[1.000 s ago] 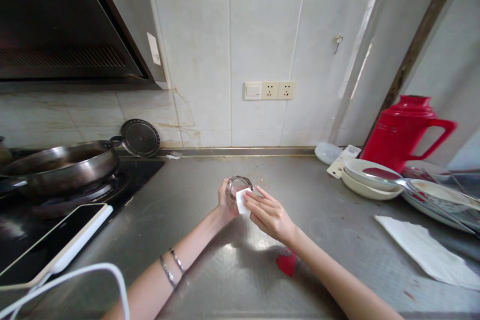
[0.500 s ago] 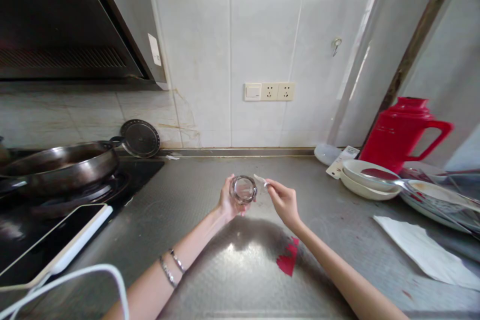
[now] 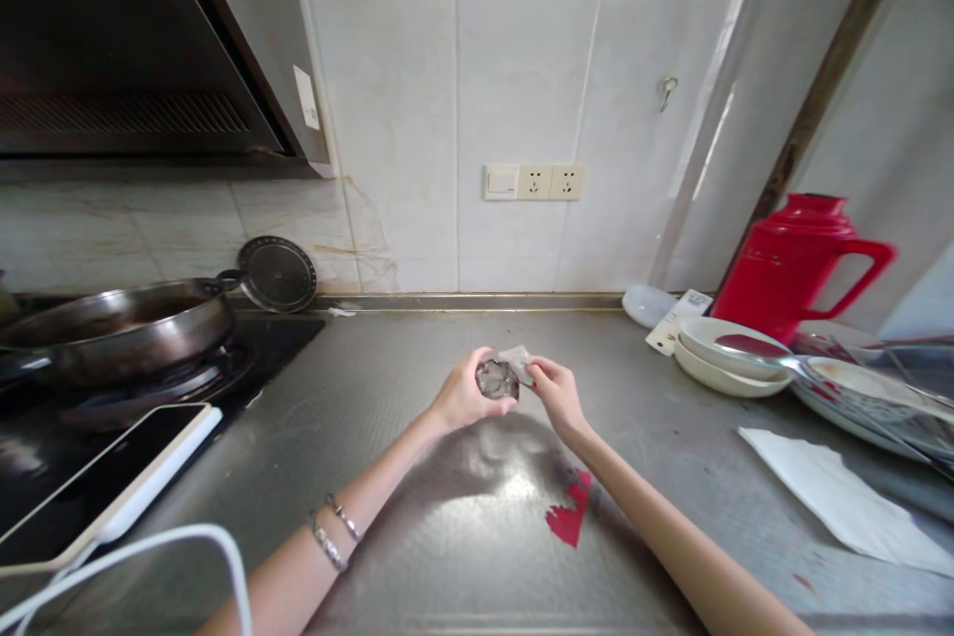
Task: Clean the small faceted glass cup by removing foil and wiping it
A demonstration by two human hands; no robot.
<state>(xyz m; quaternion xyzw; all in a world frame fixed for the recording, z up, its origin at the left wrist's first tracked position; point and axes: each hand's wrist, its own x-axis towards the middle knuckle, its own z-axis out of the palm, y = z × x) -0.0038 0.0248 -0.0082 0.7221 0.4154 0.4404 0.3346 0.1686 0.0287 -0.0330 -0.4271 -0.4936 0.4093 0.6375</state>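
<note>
Two bare hands meet over the middle of a grey metal counter [image 3: 388,358], between its back and front edges. The left hand [image 3: 463,395], fingers curved around the side, holds a round, clear glass vessel [image 3: 496,382] off the surface. The right hand [image 3: 557,397] is narrowed to a pinch on a small, thin white sheet [image 3: 517,360] at the vessel's right rim; whether the sheet touches the glass I cannot tell. Two silvery bracelets [image 3: 326,542] circle the left wrist.

Toward the front edge lies a torn, flat red scrap [image 3: 568,517]. Near the right edge lies a flat white paper sheet [image 3: 827,487]; beyond it, toward the back right corner, stand two stacked off-white bowls [image 3: 734,378] and a red, handled flask [image 3: 782,263]. Along the left edge, a white-cased phone [image 3: 89,487] lies partly over a black cooktop [image 3: 298,343] bearing a wide steel pan [image 3: 141,328].
</note>
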